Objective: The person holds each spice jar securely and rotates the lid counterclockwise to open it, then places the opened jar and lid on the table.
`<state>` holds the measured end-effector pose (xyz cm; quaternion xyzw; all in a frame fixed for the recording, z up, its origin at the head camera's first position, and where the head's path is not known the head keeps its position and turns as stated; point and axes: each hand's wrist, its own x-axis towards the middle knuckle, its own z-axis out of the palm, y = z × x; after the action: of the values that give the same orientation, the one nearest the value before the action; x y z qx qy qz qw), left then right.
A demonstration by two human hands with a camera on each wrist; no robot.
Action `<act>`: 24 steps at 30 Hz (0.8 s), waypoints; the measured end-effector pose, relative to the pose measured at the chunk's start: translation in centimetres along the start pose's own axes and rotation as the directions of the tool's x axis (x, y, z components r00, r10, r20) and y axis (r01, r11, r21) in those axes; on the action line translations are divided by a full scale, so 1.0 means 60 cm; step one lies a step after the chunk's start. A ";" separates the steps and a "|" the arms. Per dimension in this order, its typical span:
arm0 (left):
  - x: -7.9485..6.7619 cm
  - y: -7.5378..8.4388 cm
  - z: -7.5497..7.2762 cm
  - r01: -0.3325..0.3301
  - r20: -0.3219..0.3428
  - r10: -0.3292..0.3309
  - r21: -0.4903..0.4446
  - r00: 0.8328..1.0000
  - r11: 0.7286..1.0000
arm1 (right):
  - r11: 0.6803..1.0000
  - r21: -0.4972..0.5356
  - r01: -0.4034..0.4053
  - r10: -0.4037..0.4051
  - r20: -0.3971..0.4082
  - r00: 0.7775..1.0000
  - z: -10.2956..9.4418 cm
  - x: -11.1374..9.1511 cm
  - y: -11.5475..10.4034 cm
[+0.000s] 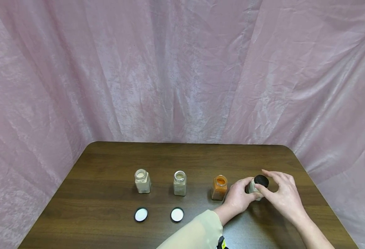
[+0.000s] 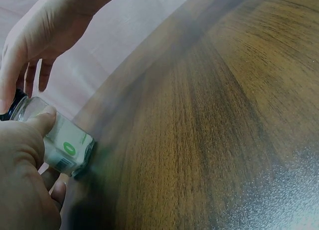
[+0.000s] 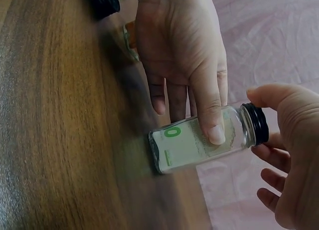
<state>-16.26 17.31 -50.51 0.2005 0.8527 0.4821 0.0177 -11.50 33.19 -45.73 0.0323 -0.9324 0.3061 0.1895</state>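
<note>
A square clear glass spice jar (image 3: 182, 145) with a pale, green-printed label stands at the right of the table, its black lid (image 1: 261, 180) on top. My left hand (image 1: 237, 197) grips the jar's body from the left, thumb across the near side. From the right, my right hand (image 1: 283, 195) pinches the lid between thumb and fingers, as the right wrist view (image 3: 299, 140) also shows. Just left of my left hand is a lidless jar of orange powder (image 1: 219, 188).
Two more lidless jars, one with cream powder (image 1: 143, 183) and one with greyish-green contents (image 1: 180, 184), stand further left. Before them lie two upturned lids (image 1: 141, 214), white inside. Another black lid (image 3: 103, 3) shows in the right wrist view. A pink curtain (image 1: 182, 69) hangs behind the wooden table (image 1: 107, 162).
</note>
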 end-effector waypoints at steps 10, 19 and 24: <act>0.001 0.000 0.002 0.003 -0.008 -0.003 0.007 1.000 1.000 | 0.997 -0.071 0.003 -0.007 -0.056 0.998 0.002 0.003 0.004; 0.001 0.000 0.002 0.015 -0.008 -0.015 -0.001 1.000 1.000 | 0.993 -0.117 -0.018 0.010 -0.070 0.998 0.005 0.005 0.006; 0.001 0.001 0.001 0.018 -0.007 -0.018 0.001 1.000 1.000 | 0.994 -0.106 -0.025 0.018 -0.071 0.997 0.005 0.005 0.006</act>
<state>-16.29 17.42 -50.51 0.1911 0.8547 0.4824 0.0189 -11.94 33.30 -46.03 0.0013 -0.9406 0.2587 0.2200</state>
